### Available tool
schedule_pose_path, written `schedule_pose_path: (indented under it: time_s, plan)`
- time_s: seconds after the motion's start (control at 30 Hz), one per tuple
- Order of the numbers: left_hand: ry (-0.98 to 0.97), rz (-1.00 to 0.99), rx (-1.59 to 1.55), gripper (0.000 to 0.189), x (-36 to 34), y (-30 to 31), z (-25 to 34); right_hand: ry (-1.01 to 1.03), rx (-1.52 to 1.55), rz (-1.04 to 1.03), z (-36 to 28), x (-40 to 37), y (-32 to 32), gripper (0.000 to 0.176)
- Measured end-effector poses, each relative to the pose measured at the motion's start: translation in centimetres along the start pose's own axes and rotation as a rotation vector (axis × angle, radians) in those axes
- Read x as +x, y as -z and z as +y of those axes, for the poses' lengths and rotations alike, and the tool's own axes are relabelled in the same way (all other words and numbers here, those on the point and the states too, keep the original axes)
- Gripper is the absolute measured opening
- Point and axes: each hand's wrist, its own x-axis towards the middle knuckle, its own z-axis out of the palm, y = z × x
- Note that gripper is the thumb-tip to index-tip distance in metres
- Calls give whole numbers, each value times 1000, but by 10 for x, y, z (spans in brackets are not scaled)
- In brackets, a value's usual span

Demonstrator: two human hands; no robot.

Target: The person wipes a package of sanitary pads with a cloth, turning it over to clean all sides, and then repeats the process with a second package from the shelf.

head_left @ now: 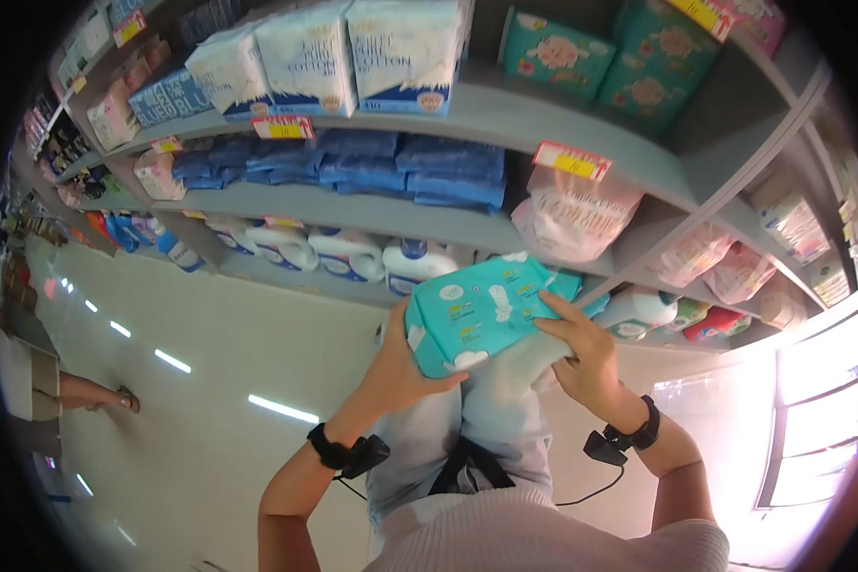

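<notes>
A teal plastic-wrapped pack (481, 315) with white and yellow print is held up in front of my lap, tilted, its printed face towards me. My left hand (400, 357) grips its left end, the thumb along the lower edge. On the other end my right hand (586, 348) is closed, fingertips pressed on the printed face near the right edge. Both wrists wear black straps with small devices and thin cables. Beyond the pack, on the lower shelf, are white detergent bottles (419, 262) and a pink-and-white bag (577, 214).
Grey shelves (534, 129) curve across the view, with white-and-blue cotton packs (300, 57), blue packs (362, 162) and teal packs (558, 57). Yellow-and-red price tags (572, 162) line the edges. A person's leg (91, 389) shows at left on the shiny floor (210, 334); a bright window (815, 419) is at right.
</notes>
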Motion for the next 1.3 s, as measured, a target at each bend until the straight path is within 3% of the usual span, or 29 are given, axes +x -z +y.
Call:
schedule_pose_path:
  time_s: [0.07, 0.1, 0.17, 0.23, 0.33, 0.37, 0.4, 0.47, 0.57, 0.67, 0.8, 0.87, 0.97, 1.1, 1.2, 1.3]
  plan:
    - [206, -38, -307, 109, -5, -9, -32, -132, 73, -87, 7, -19, -14, 43]
    - [221, -45, -309, 109, -8, -12, -48, -210, 110, -163, 9, -24, -17, 46]
    - [184, -86, -4, 108, -15, -14, -78, -301, 149, -247, 13, -29, -16, 50]
    - [206, -96, -1, 108, -19, -17, -96, -324, 130, -27, 20, -20, -9, 56]
    - [194, -44, -83, 110, -16, -24, -119, -350, 123, 52, 28, -1, -11, 57]
    - [175, 19, -173, 112, -19, -26, -126, -350, 151, -64, 38, -5, -23, 62]
    - [184, 16, -173, 112, -19, -26, -121, -357, 155, -68, 45, -12, -38, 62]
    - [135, 27, -83, 111, -13, -25, -96, -225, 45, -363, 50, -16, -69, 63]
    - [190, 54, -353, 108, -1, -27, -70, -263, 279, -401, 36, -10, -87, 61]
    - [244, -24, -251, 104, 0, -24, -76, -215, 213, -429, 21, 2, -85, 55]
    - [279, -25, -229, 102, 0, -23, -78, -72, 222, -418, 18, 5, -101, 43]
    - [176, 18, -148, 98, -6, -24, -88, -11, 266, -351, 12, 8, -113, 29]
    - [180, 71, -150, 93, -9, -24, -76, -94, 307, -240, -2, 19, -124, 24]
    - [234, 0, 10, 93, -5, -13, -59, -261, 258, -136, 4, 20, -143, 27]
    - [313, -61, -63, 94, 0, -6, -44, -186, 150, -127, 2, 26, -137, 29]
    - [220, -44, -4, 95, -6, -7, -55, 7, 42, -171, -7, 27, -133, 29]
